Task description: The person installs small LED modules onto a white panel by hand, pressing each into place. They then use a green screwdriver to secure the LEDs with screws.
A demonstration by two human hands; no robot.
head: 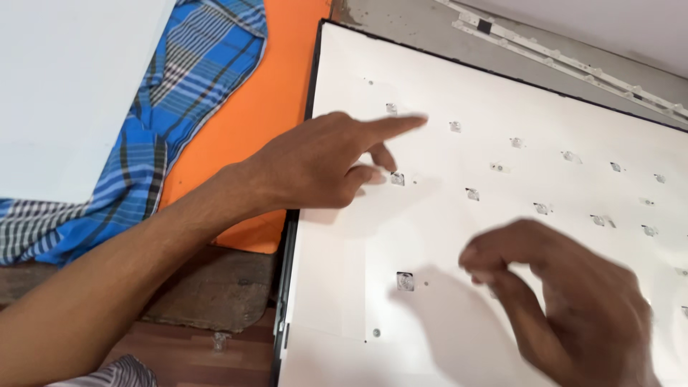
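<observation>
Two bare hands over a white backlight panel dotted with small lenses.

Nearest, at 4 o'clock, the right hand (blurred) hovers with fingers loosely curled, holding nothing. Toward 10 o'clock the left hand points its forefinger, other fingers folded, gripping nothing, beside a square lens. Farther, at 9 o'clock, lies orange sheet, then blue checked cloth.

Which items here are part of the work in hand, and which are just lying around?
In hand:
- white backlight panel, black-framed
- small square lenses on it, e.g. one
- left hand, forefinger pointing over the panel
- right hand, blurred, fingers curled above the panel

Lying about:
- blue checked cloth
- orange sheet
- white board
- loose light strip
</observation>
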